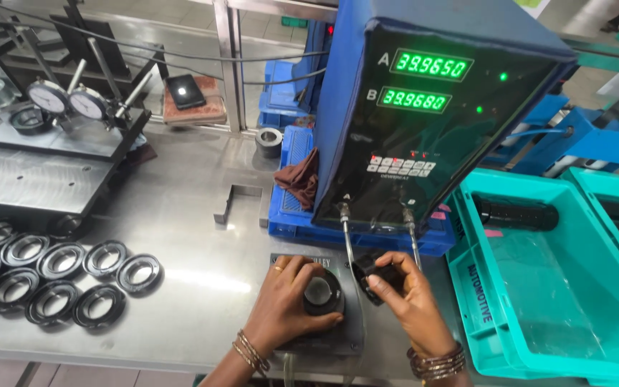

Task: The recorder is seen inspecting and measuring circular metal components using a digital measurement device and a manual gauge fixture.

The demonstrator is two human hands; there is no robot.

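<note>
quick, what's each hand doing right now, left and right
Left hand: closed around the black ring on the gauge plate.
Right hand: closed on a second black part, held above the plate.

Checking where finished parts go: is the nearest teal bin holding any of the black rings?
No: the teal bin is bare inside, while the black rings lie on the steel table.

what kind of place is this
Most likely a factory inspection bench. A blue gauge unit with green digit readouts stands over a steel table, dial gauges sit at the back, and rows of black rings lie beside the left hand.
</note>
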